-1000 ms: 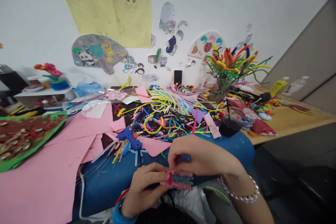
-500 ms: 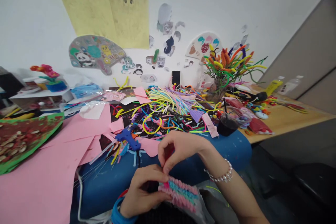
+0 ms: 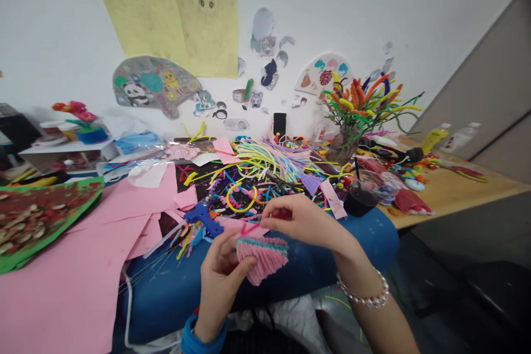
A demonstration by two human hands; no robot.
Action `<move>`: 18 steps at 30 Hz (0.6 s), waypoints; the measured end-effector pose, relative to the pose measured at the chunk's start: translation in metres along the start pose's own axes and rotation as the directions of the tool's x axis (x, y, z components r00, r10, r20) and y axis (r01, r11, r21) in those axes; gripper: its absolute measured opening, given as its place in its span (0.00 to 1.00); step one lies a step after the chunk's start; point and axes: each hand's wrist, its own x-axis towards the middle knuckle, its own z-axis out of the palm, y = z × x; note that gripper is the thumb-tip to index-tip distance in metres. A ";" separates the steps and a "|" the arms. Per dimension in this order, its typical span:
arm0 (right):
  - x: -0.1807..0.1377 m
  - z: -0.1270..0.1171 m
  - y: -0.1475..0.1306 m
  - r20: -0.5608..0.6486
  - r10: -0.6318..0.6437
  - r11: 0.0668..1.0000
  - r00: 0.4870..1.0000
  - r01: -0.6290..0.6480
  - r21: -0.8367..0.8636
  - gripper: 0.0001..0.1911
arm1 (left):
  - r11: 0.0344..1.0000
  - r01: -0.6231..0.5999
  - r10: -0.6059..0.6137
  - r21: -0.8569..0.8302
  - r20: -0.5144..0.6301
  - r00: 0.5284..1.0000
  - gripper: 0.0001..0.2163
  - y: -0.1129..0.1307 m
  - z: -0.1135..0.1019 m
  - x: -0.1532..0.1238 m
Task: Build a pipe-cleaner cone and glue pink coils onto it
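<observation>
My left hand (image 3: pixel 226 268) grips a small fuzzy piece made of pink and blue pipe cleaners (image 3: pixel 265 260), thumb across its near face and fingers behind. Its ridged pink side faces me, with a blue band along the top. Above its upper edge, my right hand (image 3: pixel 301 221) pinches a hot-pink pipe cleaner (image 3: pixel 251 229) that runs to the left, close to the piece. Whether that strand is fastened to the piece I cannot tell. A blue glue gun (image 3: pixel 203 215) lies on the table just beyond my left hand.
Loose pipe cleaners (image 3: pixel 269 157) cover the table's middle. Pink paper (image 3: pixel 83 254) spreads at the left beside a green-edged brown piece (image 3: pixel 45 215). A dark drink cup (image 3: pixel 360 199) and a vase of pipe-cleaner flowers (image 3: pixel 344 141) stand right.
Both hands have lifted the pipe-cleaner piece away from my lap, and it has tilted to show its pink side. My right hand has moved rightward, and the hot-pink strand now shows.
</observation>
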 end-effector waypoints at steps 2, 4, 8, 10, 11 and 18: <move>0.000 0.001 0.008 -0.170 0.019 0.998 0.985 -0.008 0.067 0.07 | 0.997 0.059 -0.061 -0.041 -0.052 0.997 0.32 0.000 0.002 0.001; -0.003 0.006 0.018 -0.316 0.067 0.987 0.946 -0.016 0.161 0.12 | 0.991 0.118 -0.124 -0.059 -0.097 0.988 0.37 0.001 0.004 0.003; -0.021 0.030 0.032 -0.332 0.155 0.957 0.931 -0.058 0.283 0.18 | 0.973 0.202 -0.223 -0.113 -0.223 0.949 0.33 0.001 0.011 0.007; -0.030 0.048 0.033 -0.275 0.186 0.927 0.943 -0.076 0.367 0.16 | 0.968 0.216 -0.242 -0.127 -0.251 0.937 0.30 -0.001 0.015 0.009; -0.033 0.057 0.033 -0.256 0.185 0.916 0.949 -0.072 0.395 0.14 | 0.967 0.220 -0.247 -0.128 -0.252 0.936 0.29 -0.003 0.017 0.010; -0.026 0.096 0.038 -0.327 0.345 0.709 0.880 -0.016 0.705 0.20 | 0.979 0.187 -0.201 -0.081 -0.225 0.953 0.25 -0.012 0.022 0.010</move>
